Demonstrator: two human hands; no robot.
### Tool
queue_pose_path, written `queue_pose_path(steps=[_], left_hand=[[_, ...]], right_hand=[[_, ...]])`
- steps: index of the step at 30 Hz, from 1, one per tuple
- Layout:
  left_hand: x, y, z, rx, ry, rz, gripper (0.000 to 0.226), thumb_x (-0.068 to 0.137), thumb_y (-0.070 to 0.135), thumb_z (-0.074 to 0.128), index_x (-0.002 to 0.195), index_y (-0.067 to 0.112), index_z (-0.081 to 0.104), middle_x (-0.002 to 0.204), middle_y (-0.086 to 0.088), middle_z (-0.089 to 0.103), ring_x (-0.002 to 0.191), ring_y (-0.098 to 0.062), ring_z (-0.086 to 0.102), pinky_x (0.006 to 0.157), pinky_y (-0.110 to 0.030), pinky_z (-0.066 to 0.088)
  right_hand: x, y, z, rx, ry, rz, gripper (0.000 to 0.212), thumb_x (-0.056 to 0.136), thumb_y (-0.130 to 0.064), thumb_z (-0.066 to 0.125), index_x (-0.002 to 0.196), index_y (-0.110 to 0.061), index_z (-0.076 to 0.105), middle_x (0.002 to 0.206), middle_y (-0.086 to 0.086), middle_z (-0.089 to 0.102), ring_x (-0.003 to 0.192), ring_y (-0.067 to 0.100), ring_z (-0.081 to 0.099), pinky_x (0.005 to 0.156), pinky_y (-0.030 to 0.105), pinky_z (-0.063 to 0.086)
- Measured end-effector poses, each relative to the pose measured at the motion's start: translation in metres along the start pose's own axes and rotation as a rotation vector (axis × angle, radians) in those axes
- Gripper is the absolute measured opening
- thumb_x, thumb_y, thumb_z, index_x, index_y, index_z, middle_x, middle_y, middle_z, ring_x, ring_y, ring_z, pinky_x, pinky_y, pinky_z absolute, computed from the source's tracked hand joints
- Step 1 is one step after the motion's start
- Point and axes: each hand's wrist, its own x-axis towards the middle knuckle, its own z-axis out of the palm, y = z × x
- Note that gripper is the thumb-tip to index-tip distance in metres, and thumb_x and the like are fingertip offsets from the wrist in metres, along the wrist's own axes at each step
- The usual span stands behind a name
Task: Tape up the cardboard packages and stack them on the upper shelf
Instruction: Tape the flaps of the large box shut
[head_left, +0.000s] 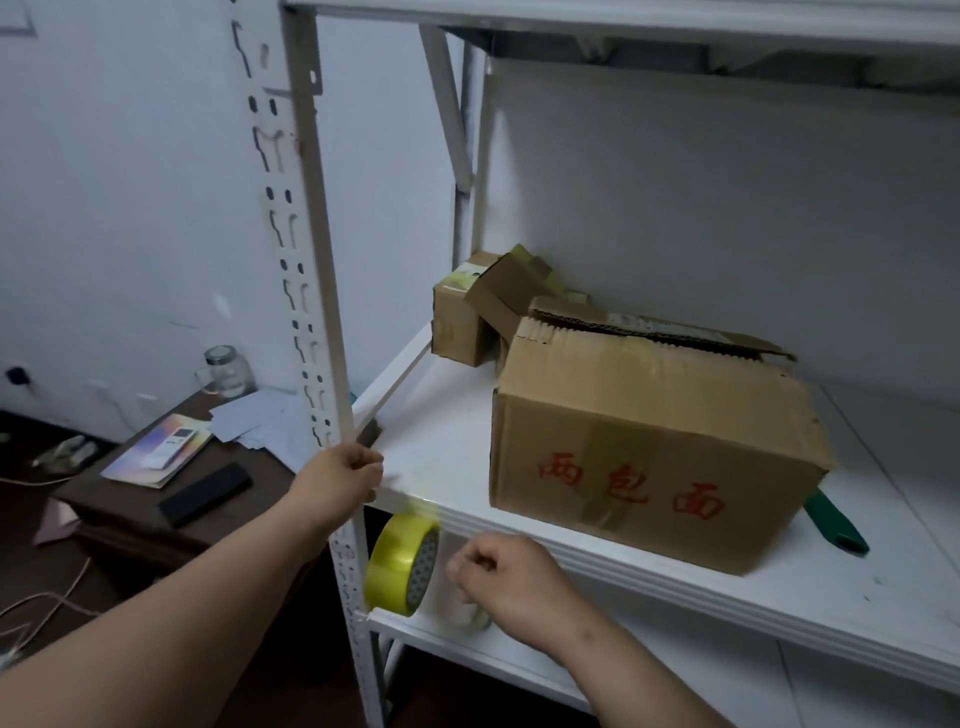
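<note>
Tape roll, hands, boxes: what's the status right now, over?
Left hand grips shelf post. Right hand pinching tape beside yellow tape roll. Big cardboard box top flaps unsealed. Nothing blocking.

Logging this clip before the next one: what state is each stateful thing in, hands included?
Large box: top flaps not sealed, old tape on front.
Small box: flap open.
Tape roll: on edge on lower shelf, strip pulled out.
Glass jar: lid on.
Left hand: grips the shelf post.
Right hand: fingers curled, apparently pinching the tape strip.
</note>
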Motion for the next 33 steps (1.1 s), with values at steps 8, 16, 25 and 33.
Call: queue_pose_path(steps=[8,16,25,33], left_hand=[[0.011,-0.038,-0.001,-0.052,-0.196,-0.122,0.015,0.096,0.02,0.058,0.091,0.01,0.066,0.082,-0.006,0.061,0.076,-0.019,0.054,0.062,-0.026,0.042],[0.028,-0.051,0.019,-0.237,-0.315,-0.223,0.017,0.094,0.022,0.059,0.08,0.012,0.062,0.074,-0.008,0.057,0.071,-0.021,0.052,0.07,-0.036,0.043],[0.04,-0.038,0.03,-0.348,-0.336,-0.362,0.012,0.088,0.012,0.07,0.095,0.003,0.066,0.085,-0.015,0.066,0.076,-0.028,0.062,0.066,-0.031,0.05],[0.046,-0.033,0.036,-0.358,-0.313,-0.425,0.017,0.088,0.008,0.07,0.099,-0.005,0.067,0.095,-0.023,0.068,0.084,-0.033,0.064,0.075,-0.039,0.055]], right_hand=[[0.052,0.004,0.066,0.371,0.047,0.328,0.036,0.094,-0.047,0.054,0.091,-0.013,0.067,0.098,0.003,0.071,0.094,0.017,0.064,0.084,0.033,0.045],[0.077,-0.003,0.1,0.87,0.29,0.507,0.023,0.098,-0.031,0.058,0.108,-0.012,0.067,0.108,0.024,0.071,0.097,0.034,0.07,0.08,0.045,0.055],[0.079,-0.022,0.097,0.717,0.371,0.478,0.02,0.093,-0.034,0.051,0.11,-0.028,0.059,0.107,0.009,0.067,0.1,0.027,0.066,0.091,0.046,0.055],[0.087,-0.028,0.088,0.71,0.382,0.526,0.031,0.082,-0.038,0.048,0.092,-0.02,0.07,0.096,0.015,0.071,0.096,0.035,0.069,0.088,0.05,0.055]])
